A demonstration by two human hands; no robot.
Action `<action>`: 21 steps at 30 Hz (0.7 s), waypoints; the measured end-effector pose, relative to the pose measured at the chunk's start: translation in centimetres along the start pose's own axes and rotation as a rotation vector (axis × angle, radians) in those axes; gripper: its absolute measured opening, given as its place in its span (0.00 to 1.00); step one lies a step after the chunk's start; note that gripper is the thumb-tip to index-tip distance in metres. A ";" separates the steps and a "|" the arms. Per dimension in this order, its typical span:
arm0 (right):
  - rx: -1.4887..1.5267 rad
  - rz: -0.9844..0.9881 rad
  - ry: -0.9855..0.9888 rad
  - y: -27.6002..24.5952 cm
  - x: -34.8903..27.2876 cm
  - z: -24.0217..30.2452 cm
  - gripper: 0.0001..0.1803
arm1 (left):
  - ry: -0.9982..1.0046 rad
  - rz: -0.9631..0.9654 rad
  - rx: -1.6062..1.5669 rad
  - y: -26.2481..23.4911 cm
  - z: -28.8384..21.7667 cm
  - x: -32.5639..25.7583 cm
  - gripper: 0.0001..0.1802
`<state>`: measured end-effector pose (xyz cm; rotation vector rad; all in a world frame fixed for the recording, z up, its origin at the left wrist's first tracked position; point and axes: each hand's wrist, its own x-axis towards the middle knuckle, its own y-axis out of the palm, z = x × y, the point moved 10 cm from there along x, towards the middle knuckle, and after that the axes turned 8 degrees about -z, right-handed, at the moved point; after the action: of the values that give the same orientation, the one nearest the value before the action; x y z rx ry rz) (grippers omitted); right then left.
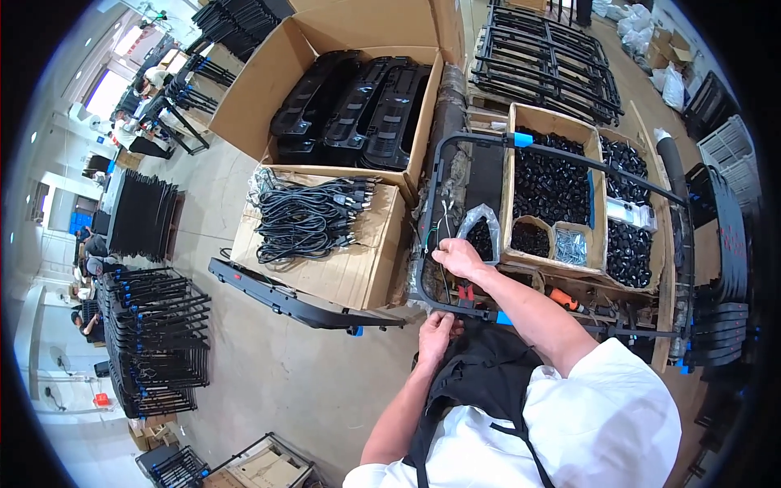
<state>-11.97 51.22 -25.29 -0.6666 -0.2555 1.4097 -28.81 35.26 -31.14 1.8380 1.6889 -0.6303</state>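
A black tubular frame (439, 163) with blue wraps lies across the workbench in front of me. My right hand (460, 259) is over its left side, fingers pinched at a thin cable with loose white and green wire ends (440, 224). Lower down, at the frame's near left corner, my left hand (437, 334) is closed with its fingertips against the tube; what lies between them is hidden. A clear plastic bag of small black parts (480, 237) sits just beyond my right hand. Red-handled pliers (464, 294) lie below that hand.
A wooden bin (516, 175) of black caps and screws stands on the right, with an orange-handled tool (565, 298) before it. Bundled black cables (305, 218) lie on a carton (376, 272) at left. Behind is a large open box (244, 106) of black panels. Stacked frames (159, 333) stand farther left.
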 end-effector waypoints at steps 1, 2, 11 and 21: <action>-0.004 -0.001 0.003 -0.1 0.0 0.0 0.20 | -0.003 0.004 -0.002 0.2 -0.1 -0.1 0.09; 0.000 0.014 0.002 0.0 0.0 0.0 0.21 | 0.006 -0.009 -0.028 0.1 -0.1 -0.3 0.10; 0.130 0.368 0.204 -2.9 1.3 -3.2 0.16 | 0.053 -0.052 -0.103 0.3 -0.6 -0.8 0.11; -0.703 0.146 -0.338 -6.2 1.9 -4.8 0.06 | 0.026 -0.107 -0.150 -0.2 0.4 -0.5 0.10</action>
<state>-3.91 51.59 -25.97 -1.0262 -1.0169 1.5711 -29.02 34.62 -31.06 1.6672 1.8097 -0.5100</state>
